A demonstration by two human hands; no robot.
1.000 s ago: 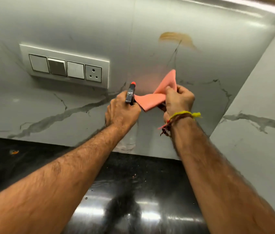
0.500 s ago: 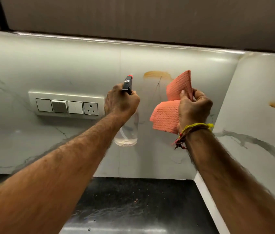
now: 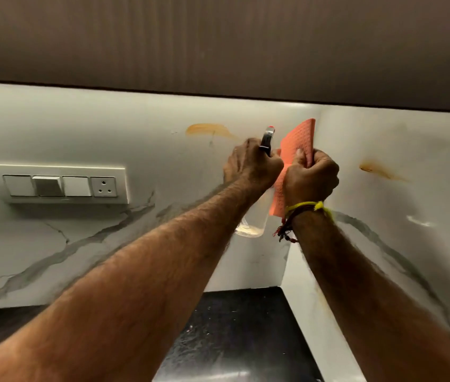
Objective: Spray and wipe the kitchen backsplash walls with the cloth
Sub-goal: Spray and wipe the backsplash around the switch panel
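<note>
Marble-look backsplash (image 3: 108, 128) runs pale grey with darker veins, and it carries two orange-brown smears: one stain (image 3: 210, 130) on the back wall just left of my hands, and a second stain (image 3: 378, 170) on the side wall to the right. My left hand (image 3: 251, 168) has its grip wrapped round the neck of the spray bottle (image 3: 254, 219), whose clear body hangs below my wrist while the black trigger head with its red tip (image 3: 269, 136) points up at the wall. Touching it on the right, my right hand (image 3: 312, 179) keeps a pinching grip on the cloth (image 3: 299, 139), a salmon-pink waffle-textured sheet; one flap stands up above my thumb, right at the corner where the two walls meet, and another flap hangs down between my two wrists. A yellow thread (image 3: 314, 206) and a dark beaded band circle my right wrist.

Far left on the back wall sits a white switch plate (image 3: 58, 183) with three rockers and a socket, well apart from the bottle. My forearms cover much of the lower wall and corner. Above everything, a dark brown cabinet (image 3: 218, 45) overhangs the backsplash. Below, the black polished desk (image 3: 240, 340) shows pale specks and glare.
</note>
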